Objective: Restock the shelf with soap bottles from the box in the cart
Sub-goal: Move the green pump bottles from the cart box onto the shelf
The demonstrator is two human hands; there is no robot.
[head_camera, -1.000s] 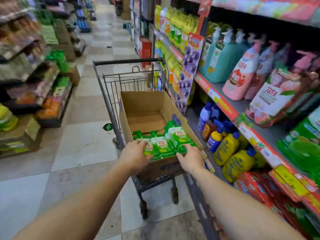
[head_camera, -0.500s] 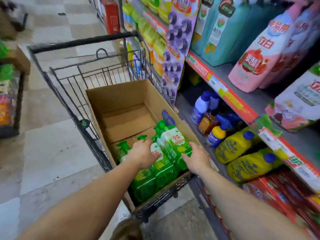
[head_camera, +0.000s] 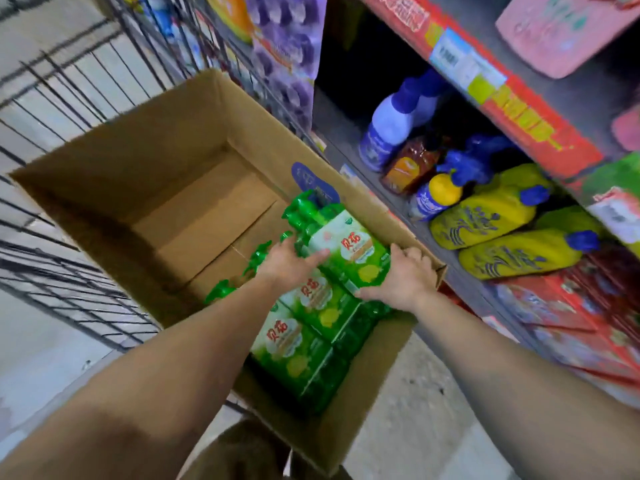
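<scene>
An open cardboard box (head_camera: 145,174) sits in the wire cart (head_camera: 69,109). Several green soap bottles with white labels lie at its near end. Both hands hold the topmost green soap bottle (head_camera: 349,251), which is raised and tilted above the others. My left hand (head_camera: 291,261) grips its left side near the pump, thumb across the label. My right hand (head_camera: 401,275) grips its lower right end by the box wall. Two more green bottles (head_camera: 318,306) lie below, partly hidden by my left forearm. The far half of the box shows bare cardboard.
Right of the cart runs the store shelf (head_camera: 381,192): yellow bottles with blue caps (head_camera: 485,216), white and blue bottles (head_camera: 391,126), an orange bottle (head_camera: 408,164). Red packs (head_camera: 571,323) lie lower. A red price strip (head_camera: 485,84) edges the shelf above, with pink refill bags (head_camera: 561,32).
The view has closed in on the box. Both hands have lifted the top green bottle out of the pile and tilted it towards the shelf side.
</scene>
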